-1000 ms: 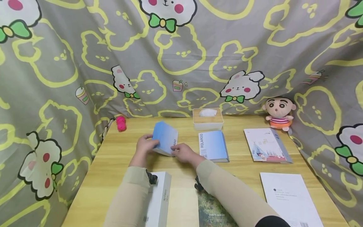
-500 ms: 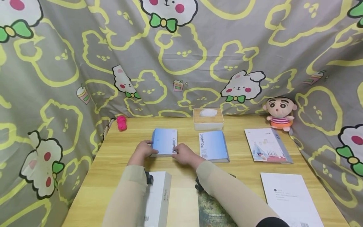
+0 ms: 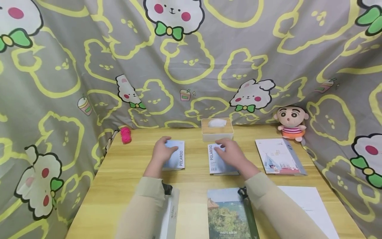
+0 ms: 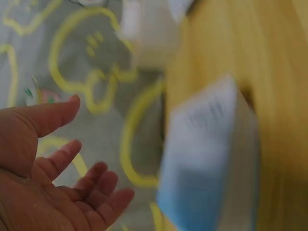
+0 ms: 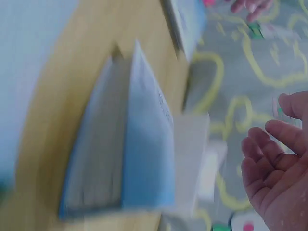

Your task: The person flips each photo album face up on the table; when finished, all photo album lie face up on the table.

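Two blue-and-white albums marked POLAROID lie on the wooden table. Over the left album [image 3: 180, 159] hovers my left hand [image 3: 162, 153], its fingers loosely bent and partly covering it. My right hand [image 3: 234, 155] is held likewise above the right album [image 3: 213, 162]. In the left wrist view, the left hand [image 4: 62, 187] has spread fingers and stands apart from the blurred left album [image 4: 197, 149]. A gap also separates the right hand [image 5: 279, 159] from the right album [image 5: 149, 149] in the right wrist view; nothing is between its fingers.
Behind the right album stands a tissue box [image 3: 217, 136]. Pink yarn [image 3: 126, 135] lies at the far left; a plush doll [image 3: 291, 122] sits far right, behind an illustrated album [image 3: 276, 157]. Nearer are a white box [image 3: 170, 215], a green photo album [image 3: 226, 212] and a white book [image 3: 307, 202].
The left album was lowered flat on the table and both hands let go of it. My right hand moved right to above the right album; the left rose slightly and shifted forward.
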Demonstrator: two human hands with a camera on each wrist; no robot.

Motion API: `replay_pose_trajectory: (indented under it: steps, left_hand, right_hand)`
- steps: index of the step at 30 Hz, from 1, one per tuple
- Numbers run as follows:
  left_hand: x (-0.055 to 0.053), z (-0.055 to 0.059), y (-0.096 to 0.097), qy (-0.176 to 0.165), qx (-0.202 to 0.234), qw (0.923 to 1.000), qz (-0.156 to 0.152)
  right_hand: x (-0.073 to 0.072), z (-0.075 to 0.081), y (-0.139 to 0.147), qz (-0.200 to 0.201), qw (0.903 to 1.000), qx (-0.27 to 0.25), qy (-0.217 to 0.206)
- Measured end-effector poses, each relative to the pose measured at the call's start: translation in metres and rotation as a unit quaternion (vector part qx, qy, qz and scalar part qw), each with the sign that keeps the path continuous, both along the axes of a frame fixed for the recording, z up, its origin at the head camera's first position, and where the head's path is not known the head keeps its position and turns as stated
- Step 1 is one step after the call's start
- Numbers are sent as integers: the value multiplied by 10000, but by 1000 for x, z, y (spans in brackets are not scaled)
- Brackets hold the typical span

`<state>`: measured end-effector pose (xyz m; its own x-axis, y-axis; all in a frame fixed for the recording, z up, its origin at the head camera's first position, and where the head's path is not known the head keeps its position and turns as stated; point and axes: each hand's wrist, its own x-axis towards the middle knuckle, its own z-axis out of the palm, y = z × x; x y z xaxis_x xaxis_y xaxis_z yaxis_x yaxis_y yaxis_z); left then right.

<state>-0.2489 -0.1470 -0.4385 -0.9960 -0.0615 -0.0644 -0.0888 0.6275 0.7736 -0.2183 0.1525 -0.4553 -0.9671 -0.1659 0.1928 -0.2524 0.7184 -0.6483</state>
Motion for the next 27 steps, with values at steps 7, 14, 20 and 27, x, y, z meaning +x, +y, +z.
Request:
replay_pose_trajectory:
  steps: [7,14,20,27]
  left_hand:
    - [9,10,61,-18,890,9946,-528]
    - [18,-26,108,-399,870,9932,-669]
    - [28,-50,130,-620,682,9924,-819]
    - [46,-67,145,-682,720,9866,-1298]
  right_hand:
    - [8,-3,54,-604,9973,-307,-279]
    - [22,-24,80,-986,9878,-189,-1186]
    - [21,-44,85,-1054,9798,-354,-1664]
    - [18,-54,75,-1056,9750,-198,-1943]
